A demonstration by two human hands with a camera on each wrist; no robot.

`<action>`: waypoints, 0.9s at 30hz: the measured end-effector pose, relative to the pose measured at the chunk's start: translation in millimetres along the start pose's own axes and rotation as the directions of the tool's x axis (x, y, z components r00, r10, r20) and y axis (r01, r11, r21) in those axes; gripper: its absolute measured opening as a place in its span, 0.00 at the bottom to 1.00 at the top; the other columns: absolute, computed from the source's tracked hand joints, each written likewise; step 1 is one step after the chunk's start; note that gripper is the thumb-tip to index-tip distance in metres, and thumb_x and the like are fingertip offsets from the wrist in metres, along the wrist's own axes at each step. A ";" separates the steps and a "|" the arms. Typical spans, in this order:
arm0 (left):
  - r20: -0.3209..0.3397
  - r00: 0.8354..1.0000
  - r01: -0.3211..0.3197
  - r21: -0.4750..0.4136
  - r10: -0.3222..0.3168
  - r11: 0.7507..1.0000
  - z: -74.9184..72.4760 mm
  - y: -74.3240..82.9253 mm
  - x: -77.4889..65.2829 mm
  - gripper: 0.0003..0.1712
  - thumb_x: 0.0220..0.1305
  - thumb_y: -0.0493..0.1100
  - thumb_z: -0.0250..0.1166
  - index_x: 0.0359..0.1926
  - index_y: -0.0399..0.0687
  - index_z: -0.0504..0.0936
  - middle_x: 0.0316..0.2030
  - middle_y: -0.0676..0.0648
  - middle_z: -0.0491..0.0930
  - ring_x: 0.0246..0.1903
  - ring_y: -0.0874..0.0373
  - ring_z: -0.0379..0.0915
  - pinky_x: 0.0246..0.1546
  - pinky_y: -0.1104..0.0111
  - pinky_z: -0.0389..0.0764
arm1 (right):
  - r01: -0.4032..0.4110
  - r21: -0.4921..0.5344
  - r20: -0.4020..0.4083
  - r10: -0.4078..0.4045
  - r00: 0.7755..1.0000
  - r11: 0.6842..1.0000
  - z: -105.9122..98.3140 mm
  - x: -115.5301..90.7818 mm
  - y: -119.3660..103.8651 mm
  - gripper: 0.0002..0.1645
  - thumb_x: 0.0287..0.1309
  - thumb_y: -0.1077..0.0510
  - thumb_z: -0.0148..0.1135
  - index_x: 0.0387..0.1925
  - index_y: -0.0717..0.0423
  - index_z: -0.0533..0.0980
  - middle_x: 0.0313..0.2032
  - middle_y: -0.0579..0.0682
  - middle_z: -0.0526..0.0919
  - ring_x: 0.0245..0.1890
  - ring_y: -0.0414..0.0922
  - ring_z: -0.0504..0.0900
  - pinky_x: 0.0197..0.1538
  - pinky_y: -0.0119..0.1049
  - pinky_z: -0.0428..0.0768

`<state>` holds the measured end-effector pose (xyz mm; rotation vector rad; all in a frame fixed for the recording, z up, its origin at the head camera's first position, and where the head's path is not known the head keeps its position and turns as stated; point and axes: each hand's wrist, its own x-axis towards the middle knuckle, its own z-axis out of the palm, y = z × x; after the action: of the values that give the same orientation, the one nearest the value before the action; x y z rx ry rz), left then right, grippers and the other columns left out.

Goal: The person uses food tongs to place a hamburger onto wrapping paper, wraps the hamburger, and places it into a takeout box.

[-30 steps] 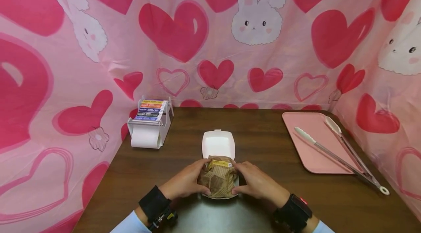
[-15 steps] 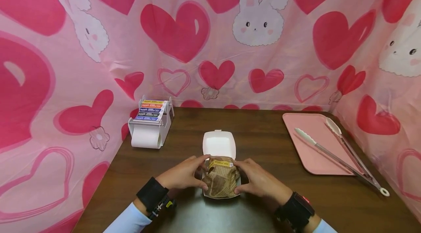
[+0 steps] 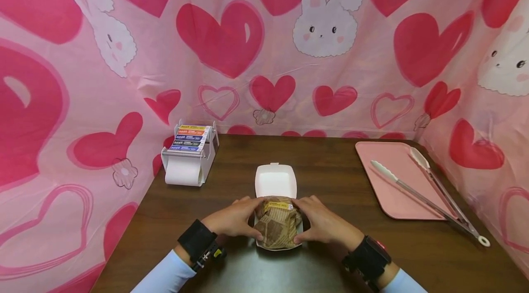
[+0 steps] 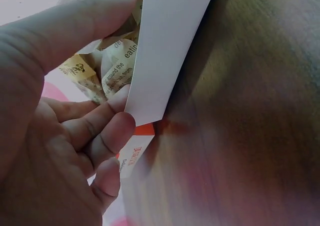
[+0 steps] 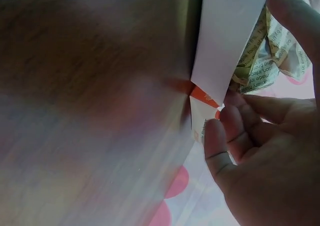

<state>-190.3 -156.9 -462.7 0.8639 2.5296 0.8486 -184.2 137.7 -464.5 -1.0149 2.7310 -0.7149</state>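
A burger wrapped in brown printed paper (image 3: 277, 228), with a yellow label on top, sits in the base of a white clamshell box whose lid (image 3: 275, 182) stands open behind it. My left hand (image 3: 237, 218) holds the burger's left side, thumb at the near corner and fingers at the far one. Opposite it, my right hand (image 3: 324, 220) holds the right side in the same way. In the left wrist view the fingertips are right at the rim of the white box wall (image 4: 162, 51); the right wrist view shows the other side wall (image 5: 225, 41) below the fingers.
At the back left stands a label dispenser (image 3: 183, 171) with a white roll and coloured labels. A pink tray (image 3: 388, 192) lies at the right with long metal tongs (image 3: 425, 199) across it. A pink heart-print cloth (image 3: 264, 54) surrounds the dark wooden table (image 3: 231, 164).
The wrapped burger has shifted slightly to the right and lies straighter in the box base. Both hands have stayed around it, with small shifts of the fingers.
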 end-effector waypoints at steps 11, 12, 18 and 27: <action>0.015 1.000 -0.008 0.165 0.005 0.986 3.5 8.9 -3.2 0.54 0.50 0.59 0.80 0.73 0.45 0.66 0.48 0.57 0.77 0.51 0.61 0.64 0.53 0.61 0.64 | -0.013 -0.009 0.087 0.013 0.996 1.000 -5.6 0.8 -3.2 0.58 0.42 0.35 0.81 0.69 0.58 0.69 0.54 0.47 0.73 0.55 0.46 0.67 0.57 0.49 0.76; 0.016 1.000 -0.009 0.181 0.006 0.983 3.6 9.4 -3.3 0.55 0.50 0.60 0.80 0.73 0.44 0.66 0.50 0.56 0.77 0.51 0.61 0.65 0.54 0.61 0.65 | -0.010 -0.014 0.089 0.011 0.996 1.000 -5.7 0.5 -3.3 0.58 0.43 0.35 0.81 0.70 0.58 0.69 0.54 0.46 0.72 0.55 0.46 0.66 0.56 0.48 0.75; 0.031 0.999 -0.035 0.258 0.028 0.965 3.6 12.8 -4.2 0.54 0.50 0.63 0.78 0.73 0.48 0.67 0.58 0.53 0.78 0.50 0.61 0.65 0.53 0.62 0.66 | 0.017 -0.037 0.068 -0.015 0.998 0.999 -2.5 -1.8 -2.0 0.57 0.42 0.35 0.81 0.69 0.57 0.70 0.53 0.48 0.67 0.55 0.48 0.65 0.55 0.49 0.74; -0.002 0.999 -0.033 0.289 0.035 0.957 7.2 14.2 -5.0 0.53 0.47 0.64 0.79 0.71 0.50 0.70 0.54 0.52 0.76 0.48 0.60 0.62 0.47 0.65 0.65 | -0.055 0.021 0.129 0.052 0.990 0.998 0.4 -2.5 -1.8 0.61 0.43 0.35 0.80 0.73 0.56 0.64 0.62 0.55 0.66 0.62 0.55 0.65 0.60 0.60 0.73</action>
<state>-176.7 -147.9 -458.7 0.9942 2.6938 0.4964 -181.2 138.0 -464.1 -0.9440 2.6219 -0.6495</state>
